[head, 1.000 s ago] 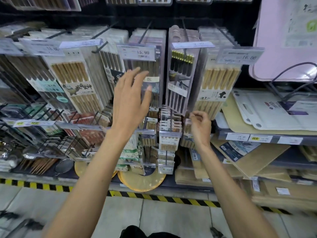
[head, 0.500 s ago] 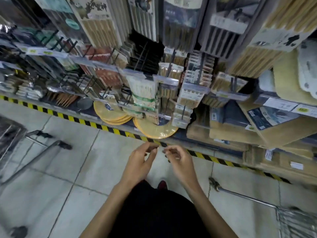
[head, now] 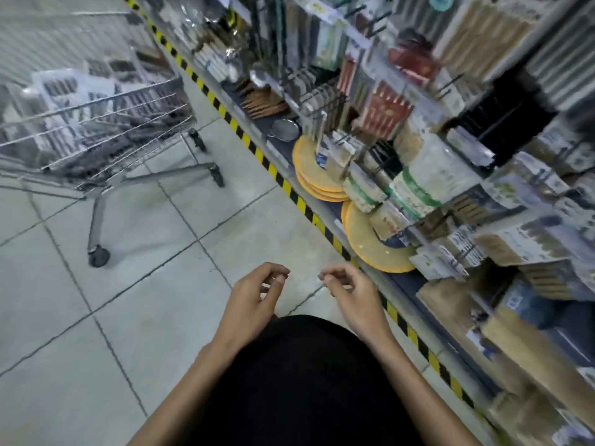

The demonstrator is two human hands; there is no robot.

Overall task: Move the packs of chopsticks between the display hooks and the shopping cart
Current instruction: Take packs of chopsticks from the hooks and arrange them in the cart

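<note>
The left hand (head: 257,296) and right hand (head: 352,292) hover right of the cart (head: 128,119), fingers loosely curled, holding nothing.

Pale grey tiled floor (head: 135,333), black-and-yellow striped edge strip (head: 291,191) along the shelf, yellow round boards (head: 370,249), silver wire shopping cart (head: 106,123)

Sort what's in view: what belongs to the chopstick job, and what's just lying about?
Job: silver wire shopping cart; clear chopstick packs lying in it; hanging packs of pale wooden chopsticks on the display hooks; empty left hand; empty right hand.
Lying about: round yellow mats; round steel strainer; pale wooden boards; yellow-black floor tape.
</note>
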